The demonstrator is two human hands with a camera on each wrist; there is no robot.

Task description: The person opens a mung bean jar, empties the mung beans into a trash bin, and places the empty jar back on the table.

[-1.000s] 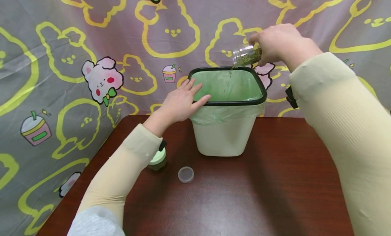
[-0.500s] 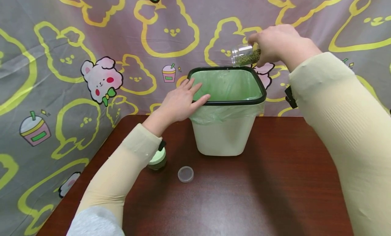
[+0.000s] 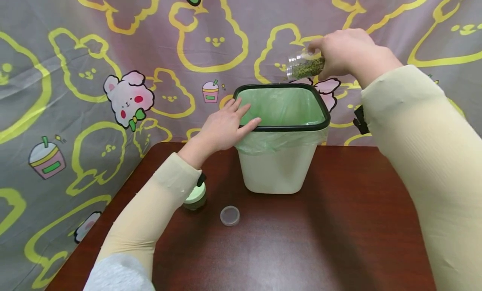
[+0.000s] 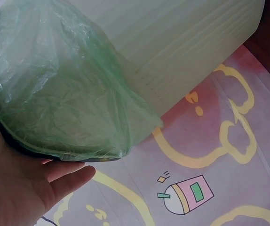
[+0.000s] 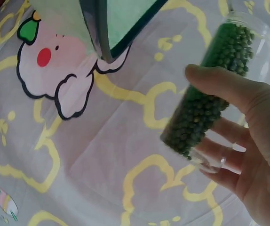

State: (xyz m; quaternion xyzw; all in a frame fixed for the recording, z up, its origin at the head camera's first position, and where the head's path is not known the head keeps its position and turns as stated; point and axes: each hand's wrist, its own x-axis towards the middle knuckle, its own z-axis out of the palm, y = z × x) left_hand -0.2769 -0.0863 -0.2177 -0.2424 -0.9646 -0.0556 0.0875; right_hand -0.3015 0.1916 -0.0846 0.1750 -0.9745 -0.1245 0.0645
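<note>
Jar (image 3: 306, 67) of green seeds (image 5: 201, 113), tipped above bin's (image 3: 276, 172) far right corner | right hand (image 3: 350, 52): fingers round jar; left hand (image 3: 222, 130): fingers spread at rim (image 3: 288, 127) | step: likely pouring; next: steeper tilt, presumably

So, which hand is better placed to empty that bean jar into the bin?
Probably the right hand: it grips the clear jar of small green beans, tilted near the trash bin. The left hand rests on the bin's black rim.
</note>
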